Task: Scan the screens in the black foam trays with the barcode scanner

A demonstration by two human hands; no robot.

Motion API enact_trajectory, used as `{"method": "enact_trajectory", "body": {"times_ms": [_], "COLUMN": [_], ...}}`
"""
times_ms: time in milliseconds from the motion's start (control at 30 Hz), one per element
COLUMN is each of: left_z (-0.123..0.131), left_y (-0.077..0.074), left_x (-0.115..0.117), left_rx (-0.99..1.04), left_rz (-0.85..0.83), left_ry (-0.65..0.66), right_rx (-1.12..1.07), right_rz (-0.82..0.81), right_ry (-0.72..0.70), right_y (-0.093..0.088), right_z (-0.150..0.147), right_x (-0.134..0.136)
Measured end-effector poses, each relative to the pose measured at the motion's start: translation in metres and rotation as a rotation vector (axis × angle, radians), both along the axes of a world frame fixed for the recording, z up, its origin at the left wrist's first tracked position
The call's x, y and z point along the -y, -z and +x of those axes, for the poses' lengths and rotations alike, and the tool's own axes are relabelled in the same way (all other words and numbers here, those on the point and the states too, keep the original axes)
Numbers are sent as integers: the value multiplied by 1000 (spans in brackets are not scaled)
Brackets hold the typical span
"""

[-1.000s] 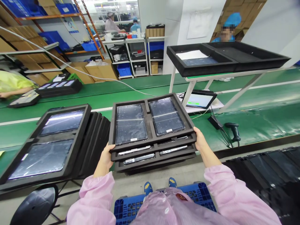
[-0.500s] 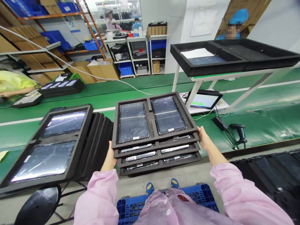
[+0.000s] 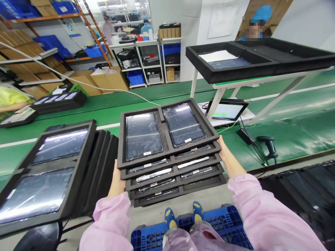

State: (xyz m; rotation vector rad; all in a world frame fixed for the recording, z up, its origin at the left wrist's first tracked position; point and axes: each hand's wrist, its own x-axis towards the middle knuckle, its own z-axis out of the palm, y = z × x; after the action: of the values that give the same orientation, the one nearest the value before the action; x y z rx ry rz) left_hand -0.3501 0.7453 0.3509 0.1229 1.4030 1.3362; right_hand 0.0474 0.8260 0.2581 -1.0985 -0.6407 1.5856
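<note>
Person's got a stack of foam trays gripped at both ends, left hand on one side and right hand on the other, up in the air over a blue pallet. Two tablets sit on top. Leaning trays crowd the left, more trays lie to the right, and the green conveyor and a scanner are just ahead.

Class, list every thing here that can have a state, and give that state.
stack of trays, held in the air, top pockets filled
left hand, gripping the stack's left edge
right hand, gripping the stack's right edge
screen, lit
scanner, upright, unheld
leaning tray, tilted, both pockets filled
</note>
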Motion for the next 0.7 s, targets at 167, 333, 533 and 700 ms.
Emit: {"method": "enact_trajectory", "body": {"times_ms": [167,333,533,700], "left_z": [-7,-14,-19,-23], "left_y": [12,19,1,-20], "left_x": [-11,-17,-22,-16], "left_rx": [-1,-21,-116,-419], "left_rz": [-5,17,-47,160], "left_ry": [40,61,45,-25], "right_rx": [-33,-18,-13,63], "right_rz": [-20,3,-54,-18], "right_ry": [-40,-35,-73,99], "right_y": [-1,6,1,18], "right_z": [-2,-1,-5,14], "right_x": [-18,-16,-11,12]}}
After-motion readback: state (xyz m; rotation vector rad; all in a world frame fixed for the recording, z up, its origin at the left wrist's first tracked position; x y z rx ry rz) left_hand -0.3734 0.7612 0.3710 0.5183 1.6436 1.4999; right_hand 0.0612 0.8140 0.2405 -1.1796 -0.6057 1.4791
